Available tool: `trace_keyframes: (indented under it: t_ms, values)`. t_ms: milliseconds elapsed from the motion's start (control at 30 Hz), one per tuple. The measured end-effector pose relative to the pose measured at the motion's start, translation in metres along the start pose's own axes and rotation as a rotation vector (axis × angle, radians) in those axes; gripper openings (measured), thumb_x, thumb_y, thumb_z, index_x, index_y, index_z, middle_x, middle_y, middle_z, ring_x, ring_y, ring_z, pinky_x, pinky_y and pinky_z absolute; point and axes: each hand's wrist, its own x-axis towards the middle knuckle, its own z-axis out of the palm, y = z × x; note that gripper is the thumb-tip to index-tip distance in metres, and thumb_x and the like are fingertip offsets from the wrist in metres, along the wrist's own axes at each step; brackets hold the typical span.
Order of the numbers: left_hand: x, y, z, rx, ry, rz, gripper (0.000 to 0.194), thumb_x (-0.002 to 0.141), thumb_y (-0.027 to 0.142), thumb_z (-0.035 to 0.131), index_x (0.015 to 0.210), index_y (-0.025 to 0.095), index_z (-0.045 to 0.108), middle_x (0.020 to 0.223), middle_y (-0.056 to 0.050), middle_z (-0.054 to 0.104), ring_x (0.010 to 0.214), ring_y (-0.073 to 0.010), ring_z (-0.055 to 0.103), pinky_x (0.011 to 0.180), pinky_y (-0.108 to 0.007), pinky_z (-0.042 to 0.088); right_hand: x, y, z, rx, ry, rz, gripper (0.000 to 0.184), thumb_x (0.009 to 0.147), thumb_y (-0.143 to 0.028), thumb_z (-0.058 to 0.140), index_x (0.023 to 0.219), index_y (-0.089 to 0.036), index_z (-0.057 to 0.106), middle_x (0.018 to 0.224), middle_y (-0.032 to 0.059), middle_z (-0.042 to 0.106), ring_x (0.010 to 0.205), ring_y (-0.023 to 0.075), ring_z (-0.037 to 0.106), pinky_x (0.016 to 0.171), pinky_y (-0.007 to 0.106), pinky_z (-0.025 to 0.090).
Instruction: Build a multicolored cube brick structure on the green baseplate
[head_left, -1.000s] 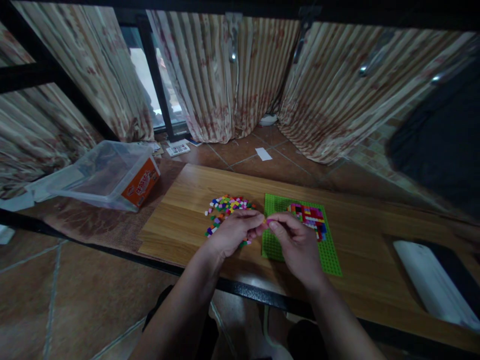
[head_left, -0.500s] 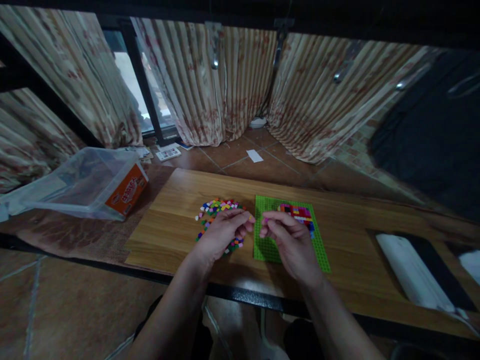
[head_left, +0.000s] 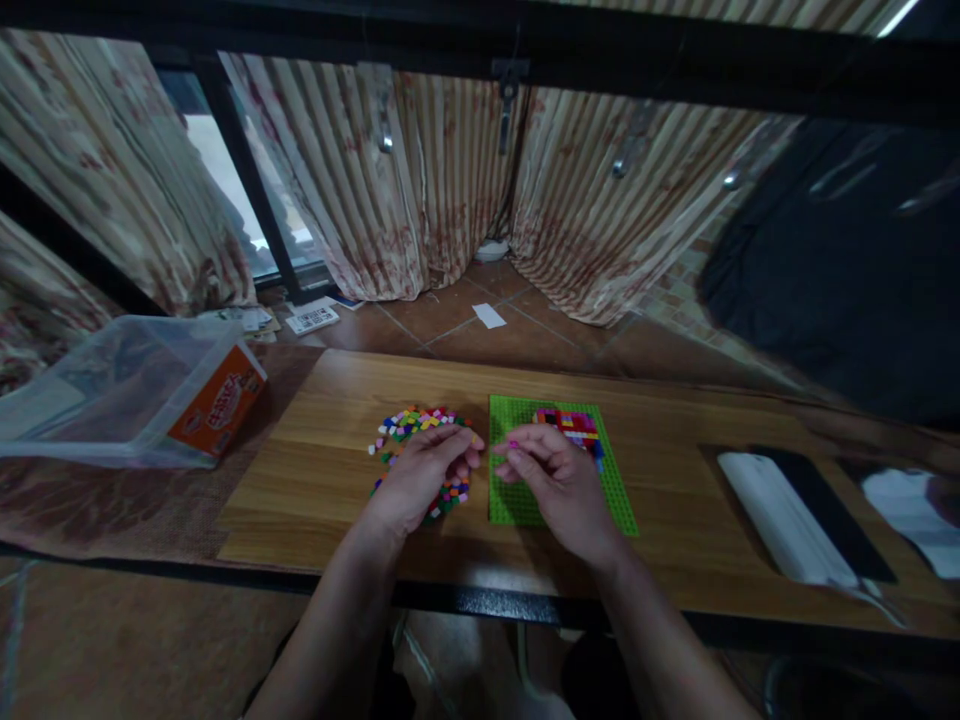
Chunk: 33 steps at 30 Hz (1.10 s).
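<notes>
My left hand [head_left: 420, 475] rests curled over a pile of small coloured bricks [head_left: 401, 425] on the wooden table [head_left: 675, 470], a yellow brick pinched at its fingertips. My right hand [head_left: 559, 480] hovers over the green baseplate [head_left: 619, 505], fingers pinched on a small pink brick. A patch of red, pink, yellow and blue bricks [head_left: 574, 425] is built on the far part of the plate, just beyond my right hand. The two hands are a short gap apart.
A clear plastic tub with an orange label [head_left: 142, 390] lies on its side to the left on a brown mat. A white oblong object [head_left: 784, 515] lies on a dark pad at the table's right. Curtains and tiled floor lie beyond.
My hands, fingertips together a second ago, have drawn apart. The view has shifted, so table and hands sit further left in the picture.
</notes>
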Motion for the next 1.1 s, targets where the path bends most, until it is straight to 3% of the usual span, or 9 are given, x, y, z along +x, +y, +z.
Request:
trace_keyframes:
  t_ms: [133, 267, 433, 567, 667, 900, 1100]
  values:
    - [0.0, 0.001, 0.0, 0.008, 0.02, 0.0, 0.025, 0.078, 0.039, 0.068, 0.074, 0.015, 0.068, 0.066, -0.001, 0.062, 0.056, -0.0085, 0.05, 0.053, -0.021, 0.037, 0.002, -0.005, -0.028, -0.156, 0.172, -0.087, 0.024, 0.087, -0.039, 0.065, 0.105, -0.024, 0.064, 0.102, 0.0046, 0.075, 0.084, 0.0167, 0.072, 0.08, 0.034, 0.057]
    - [0.0, 0.002, 0.001, 0.003, 0.025, -0.01, 0.025, 0.076, 0.039, 0.069, 0.072, 0.015, 0.068, 0.066, -0.001, 0.062, 0.056, -0.0087, 0.05, 0.053, -0.022, 0.037, 0.006, -0.007, -0.067, -0.241, 0.34, -0.152, 0.021, 0.085, -0.042, 0.066, 0.094, -0.023, 0.067, 0.094, 0.0043, 0.076, 0.084, 0.0185, 0.071, 0.08, 0.035, 0.056]
    - [0.0, 0.003, 0.002, 0.034, 0.042, -0.005, 0.023, 0.077, 0.038, 0.068, 0.071, 0.016, 0.069, 0.065, -0.001, 0.063, 0.055, -0.0089, 0.05, 0.053, -0.022, 0.036, 0.006, 0.009, -0.099, -0.366, 0.425, -0.079, 0.023, 0.074, -0.044, 0.074, 0.085, -0.024, 0.074, 0.103, 0.0062, 0.073, 0.096, 0.023, 0.068, 0.09, 0.041, 0.051]
    - [0.0, 0.004, 0.003, 0.052, 0.043, 0.009, 0.022, 0.077, 0.036, 0.067, 0.07, 0.016, 0.068, 0.064, -0.001, 0.063, 0.055, -0.0089, 0.05, 0.053, -0.022, 0.037, 0.006, 0.023, -0.106, -0.396, 0.404, -0.039, 0.024, 0.066, -0.045, 0.078, 0.08, -0.025, 0.078, 0.113, 0.0082, 0.069, 0.113, 0.0276, 0.061, 0.101, 0.046, 0.044]
    - [0.001, 0.004, 0.003, 0.059, 0.051, 0.003, 0.023, 0.076, 0.039, 0.067, 0.071, 0.016, 0.068, 0.065, -0.001, 0.063, 0.055, -0.0092, 0.049, 0.052, -0.022, 0.036, 0.008, 0.03, -0.109, -0.415, 0.396, -0.005, 0.026, 0.063, -0.046, 0.079, 0.079, -0.026, 0.079, 0.113, 0.0088, 0.069, 0.114, 0.0287, 0.06, 0.101, 0.048, 0.042]
    - [0.003, 0.003, 0.003, 0.104, 0.059, -0.003, 0.027, 0.075, 0.042, 0.067, 0.069, 0.016, 0.067, 0.063, -0.001, 0.061, 0.053, -0.0089, 0.047, 0.05, -0.021, 0.034, 0.01, 0.03, -0.108, -0.312, 0.397, 0.098, 0.022, 0.059, -0.041, 0.081, 0.076, -0.027, 0.079, 0.103, 0.0054, 0.074, 0.105, 0.0264, 0.063, 0.097, 0.044, 0.044]
    - [0.002, 0.003, 0.003, 0.096, 0.064, 0.002, 0.027, 0.074, 0.043, 0.069, 0.071, 0.016, 0.068, 0.065, -0.001, 0.062, 0.055, -0.0098, 0.049, 0.052, -0.022, 0.037, 0.012, 0.028, -0.1, -0.056, 0.403, 0.207, 0.023, 0.051, -0.034, 0.084, 0.072, -0.026, 0.078, 0.081, 0.0013, 0.076, 0.079, 0.0194, 0.065, 0.083, 0.037, 0.049]
